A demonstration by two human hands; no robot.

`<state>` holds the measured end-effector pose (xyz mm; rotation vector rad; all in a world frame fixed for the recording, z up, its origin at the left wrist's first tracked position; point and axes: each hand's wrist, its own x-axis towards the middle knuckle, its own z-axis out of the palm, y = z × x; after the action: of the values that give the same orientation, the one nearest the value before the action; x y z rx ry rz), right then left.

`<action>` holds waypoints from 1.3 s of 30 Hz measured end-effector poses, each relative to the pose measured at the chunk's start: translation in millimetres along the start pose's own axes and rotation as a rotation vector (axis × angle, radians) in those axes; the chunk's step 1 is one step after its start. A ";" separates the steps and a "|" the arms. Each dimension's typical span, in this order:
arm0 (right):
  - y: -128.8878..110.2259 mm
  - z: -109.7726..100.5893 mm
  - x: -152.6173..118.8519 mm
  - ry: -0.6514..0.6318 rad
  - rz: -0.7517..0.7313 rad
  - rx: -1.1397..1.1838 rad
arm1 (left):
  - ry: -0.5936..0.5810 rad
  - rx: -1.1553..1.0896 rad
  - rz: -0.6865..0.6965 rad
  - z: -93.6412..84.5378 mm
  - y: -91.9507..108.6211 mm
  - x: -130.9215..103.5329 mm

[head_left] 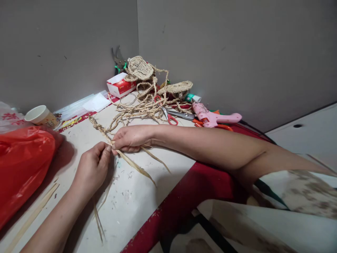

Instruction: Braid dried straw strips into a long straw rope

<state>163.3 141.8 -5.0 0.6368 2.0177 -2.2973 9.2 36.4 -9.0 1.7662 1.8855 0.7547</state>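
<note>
**Two bare hands pinch a straw braid on a cluttered corner desk**

The left hand [92, 168] comes in from the lower left, the right hand [130, 138] from the right, and they meet left of centre, low over a white sheet [137, 200] on the desk [168, 214]. Each grip is pressed together, thumb against fingers, pinching the straw braid [99, 128] where it splits into loose flat strands [135, 166]. The finished plait runs away from the hands, toward the back.

The sheet's near edge cuts diagonally beneath the right forearm, with red cloth [213, 179] beyond it. Between that edge and the left forearm lies a broad pale stretch—the widest room for moving—marked by small scraps and thin strands.

On the left, space narrows: a red plastic bag [26, 165] bulges near the left forearm, a flat straw strip [34, 218] lying between. Behind the bag stands a paper cup [39, 115].

Behind the right hand, a heap of braided rope [143, 109] reaches back toward grey walls [79, 42], flanked by a red-and-white box [121, 86] and pruning shears [119, 62]. Red-handled scissors [171, 119] and a pink glue gun [210, 117] lie just beyond the right forearm—that side is tight.
</note>
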 end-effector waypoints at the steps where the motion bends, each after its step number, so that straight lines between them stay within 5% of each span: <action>1: -0.5 0.1 -0.7 0.009 -0.005 -0.020 | 0.027 0.021 0.011 0.9 1.2 -0.3; 4: -2.1 -0.4 -2.5 0.016 -0.036 -0.110 | 0.020 -0.182 -0.055 3.5 3.3 -0.3; 10: -4.6 1.1 -3.1 0.156 -0.168 -0.576 | -0.133 -0.728 -0.417 2.0 7.2 2.4; 21: -13.3 3.5 -10.5 0.179 -0.178 -0.897 | -0.092 -0.610 -0.330 5.1 -2.2 2.3; 29: -21.4 7.0 -17.4 0.183 -0.102 -0.781 | -0.051 -0.482 -0.270 5.6 4.3 3.3; 34: -15.2 27.0 -18.8 0.216 -0.062 -0.670 | -0.067 -0.663 -0.357 4.7 5.0 1.2; 39: -9.2 39.5 -17.2 0.338 -0.056 -0.930 | -0.079 -0.846 -0.446 5.2 9.7 -0.4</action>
<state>165.1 101.3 12.4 0.8845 2.8855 -1.0416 19.9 36.8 -6.5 0.8080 1.4795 1.0637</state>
